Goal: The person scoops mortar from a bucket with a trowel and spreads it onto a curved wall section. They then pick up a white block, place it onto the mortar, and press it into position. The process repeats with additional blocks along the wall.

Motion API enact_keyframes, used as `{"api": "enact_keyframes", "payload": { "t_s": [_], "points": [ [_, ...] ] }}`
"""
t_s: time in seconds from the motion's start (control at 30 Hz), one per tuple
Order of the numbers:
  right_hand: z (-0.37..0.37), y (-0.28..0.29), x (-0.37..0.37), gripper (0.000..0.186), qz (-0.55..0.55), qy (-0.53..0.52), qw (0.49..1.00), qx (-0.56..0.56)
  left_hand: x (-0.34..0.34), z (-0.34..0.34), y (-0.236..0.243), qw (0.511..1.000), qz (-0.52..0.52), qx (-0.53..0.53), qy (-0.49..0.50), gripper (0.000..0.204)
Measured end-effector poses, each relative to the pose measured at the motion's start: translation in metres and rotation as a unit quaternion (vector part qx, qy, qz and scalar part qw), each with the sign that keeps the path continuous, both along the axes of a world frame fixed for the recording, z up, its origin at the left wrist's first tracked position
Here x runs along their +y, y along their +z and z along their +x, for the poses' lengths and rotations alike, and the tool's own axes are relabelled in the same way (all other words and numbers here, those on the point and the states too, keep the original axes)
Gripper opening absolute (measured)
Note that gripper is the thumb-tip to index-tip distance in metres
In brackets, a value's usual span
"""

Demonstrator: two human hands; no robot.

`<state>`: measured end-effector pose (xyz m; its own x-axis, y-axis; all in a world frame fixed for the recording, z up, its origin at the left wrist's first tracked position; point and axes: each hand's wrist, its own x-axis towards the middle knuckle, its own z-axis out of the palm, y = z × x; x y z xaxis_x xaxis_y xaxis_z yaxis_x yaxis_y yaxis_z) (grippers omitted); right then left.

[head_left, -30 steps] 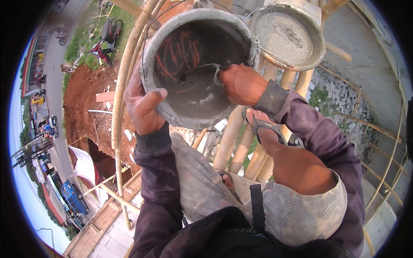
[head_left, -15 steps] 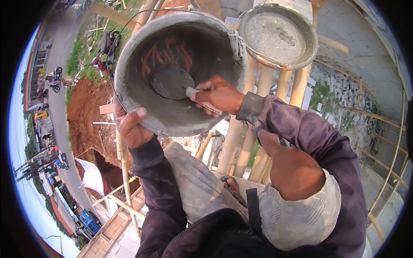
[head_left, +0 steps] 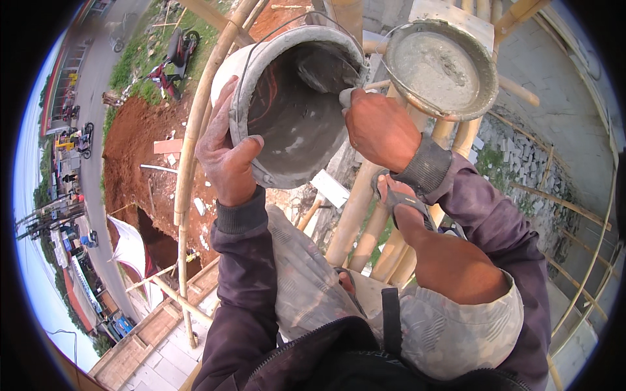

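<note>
A grey-crusted bucket [head_left: 297, 140] is tilted with its mouth toward me, and wet grey mortar coats its inner wall. My left hand [head_left: 229, 153] grips it at the left side, thumb over the rim and fingers along the outside. In my right hand [head_left: 383, 127] is the pale handle of a trowel. Its mortar-smeared blade [head_left: 324, 69] lies inside the bucket near the upper right of the wall. The bucket's wire handle loops over the top. To the right of it stands a second bucket [head_left: 443, 113], filled with wet grey mortar.
Bamboo poles [head_left: 357, 221] form a scaffold under and around me, with gaps showing rubble below. My sandalled foot [head_left: 399, 195] rests near my right wrist. A grey block wall [head_left: 564, 78] rises on the right. Down on the left are red soil [head_left: 140, 150], a parked motorcycle [head_left: 173, 65] and a road.
The bucket has been tipped and turned, its mouth now facing more to the right. The trowel blade has moved up and right along the inner wall. My left hand has shifted up its side.
</note>
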<state>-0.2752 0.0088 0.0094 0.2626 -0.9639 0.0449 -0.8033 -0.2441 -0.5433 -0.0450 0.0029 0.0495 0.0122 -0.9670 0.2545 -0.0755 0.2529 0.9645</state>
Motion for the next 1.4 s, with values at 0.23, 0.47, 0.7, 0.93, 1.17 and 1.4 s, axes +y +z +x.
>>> {"api": "enact_keyframes", "payload": {
  "t_s": [0.23,0.47,0.7,0.93,1.17,1.4],
  "points": [
    [0.008,-0.029,-0.023,0.036,0.352,-0.002,0.922,-0.161,0.005,-0.005,0.011,0.999,0.002,0.041,-0.017,0.079],
    [0.03,-0.02,0.014,0.031,0.556,-0.041,0.626,-0.545,0.005,0.018,0.013,0.964,0.046,0.254,-0.068,0.074],
    [0.051,0.014,0.024,0.035,0.554,-0.034,0.473,-0.684,0.004,0.021,0.007,0.932,0.049,0.357,-0.048,0.073],
    [0.031,0.032,0.027,0.035,0.529,-0.019,0.503,-0.683,-0.005,0.021,-0.013,0.932,0.073,0.353,-0.042,0.073],
    [-0.092,0.076,0.062,0.033,0.215,-0.108,0.846,-0.476,-0.016,0.037,-0.032,0.932,0.129,0.333,0.059,0.066],
    [-0.175,0.011,0.039,0.023,-0.048,-0.192,0.969,0.145,-0.029,0.029,-0.038,0.935,0.137,0.307,0.109,0.059]
  ]
}}
